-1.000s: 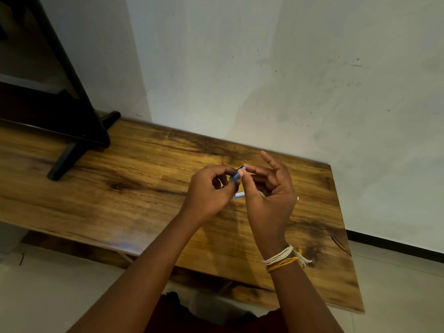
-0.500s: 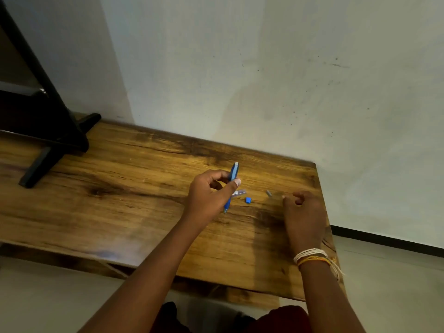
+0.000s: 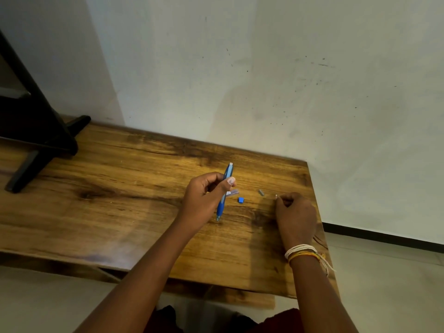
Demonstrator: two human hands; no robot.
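Left hand (image 3: 204, 200) grips the blue pen (image 3: 227, 175), tip down, above the wooden table (image 3: 120, 188). Right hand (image 3: 296, 217), low at the right end, pinches a tiny white piece (image 3: 276, 196); a blue cap (image 3: 241, 200) lies between them.

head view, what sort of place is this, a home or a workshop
Likely a room in a home, not a workshop: a wooden table against a plain scuffed white wall, a pale floor with dark skirting, and a black stand on the table.
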